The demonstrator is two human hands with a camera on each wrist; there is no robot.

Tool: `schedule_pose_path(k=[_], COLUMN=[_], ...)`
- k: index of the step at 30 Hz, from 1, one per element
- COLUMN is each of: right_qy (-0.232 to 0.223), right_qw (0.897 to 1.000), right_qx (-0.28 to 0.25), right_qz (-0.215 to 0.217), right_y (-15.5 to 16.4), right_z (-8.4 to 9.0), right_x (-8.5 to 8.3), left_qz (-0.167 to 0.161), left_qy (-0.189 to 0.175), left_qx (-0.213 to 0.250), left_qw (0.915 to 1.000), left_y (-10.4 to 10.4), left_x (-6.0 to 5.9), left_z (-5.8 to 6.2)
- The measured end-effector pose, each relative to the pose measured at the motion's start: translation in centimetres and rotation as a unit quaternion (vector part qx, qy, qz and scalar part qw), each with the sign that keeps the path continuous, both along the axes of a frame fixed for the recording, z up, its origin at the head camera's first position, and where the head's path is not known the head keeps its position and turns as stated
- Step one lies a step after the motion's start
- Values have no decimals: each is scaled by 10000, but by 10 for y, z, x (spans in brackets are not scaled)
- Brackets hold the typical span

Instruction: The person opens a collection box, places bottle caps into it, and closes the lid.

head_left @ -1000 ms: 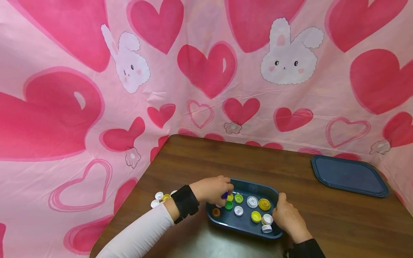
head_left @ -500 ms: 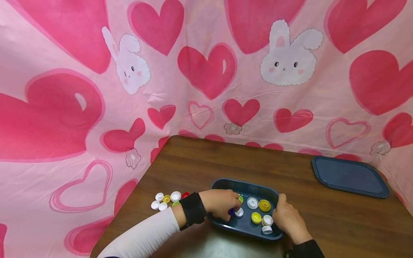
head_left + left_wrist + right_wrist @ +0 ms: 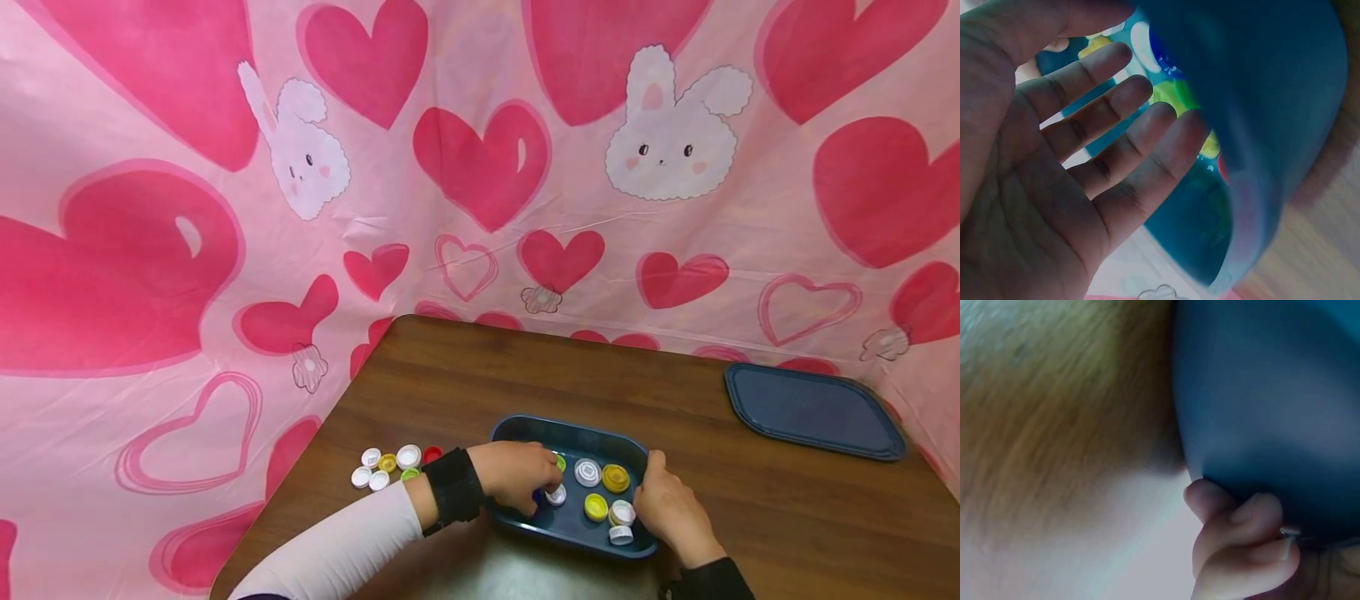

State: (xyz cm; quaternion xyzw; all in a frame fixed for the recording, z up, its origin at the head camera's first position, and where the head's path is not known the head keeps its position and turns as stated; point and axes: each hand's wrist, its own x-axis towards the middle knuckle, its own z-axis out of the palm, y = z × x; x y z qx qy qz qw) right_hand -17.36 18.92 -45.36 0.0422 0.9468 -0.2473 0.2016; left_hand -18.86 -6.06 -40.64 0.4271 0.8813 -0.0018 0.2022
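Note:
A dark blue tray [image 3: 517, 429] on the brown table holds several bottle caps, among them a white cap [image 3: 587, 472] and a yellow cap [image 3: 615, 477]. My left hand [image 3: 519, 485] reaches into the tray's left half, fingers spread and nearly straight over the caps in the left wrist view [image 3: 1141, 87]. A blue cap [image 3: 1163, 53] lies just beyond the fingertips. My right hand [image 3: 667, 504] grips the tray's right end, thumb on the rim. Its fingers [image 3: 1241, 550] curl under the tray wall [image 3: 1272, 394].
A cluster of loose caps [image 3: 390, 467], white, yellow, green and red, lies on the table [image 3: 465, 375] left of the tray. The tray's flat blue lid [image 3: 813, 408] rests at the far right. A pink heart-print curtain surrounds the table.
My left hand moved nearer and lower inside the tray, carrying a blue cap from the tray's far left. The blue cap now lies by the fingertips. The right hand stayed put.

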Motion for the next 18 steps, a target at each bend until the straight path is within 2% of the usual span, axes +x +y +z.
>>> schedule_pose_path(k=[9, 18], right_qy=[-123, 11], right_qw=[9999, 10000], right_qx=[-63, -12], right_qz=[-72, 63], right_y=[-2, 0], right_z=[0, 0], right_x=[0, 1], left_qz=[327, 1051], left_qy=[357, 378], left_qx=[200, 698], left_qw=[9986, 9913], left_y=[-15, -51], left_x=[-7, -12], left_z=[13, 34])
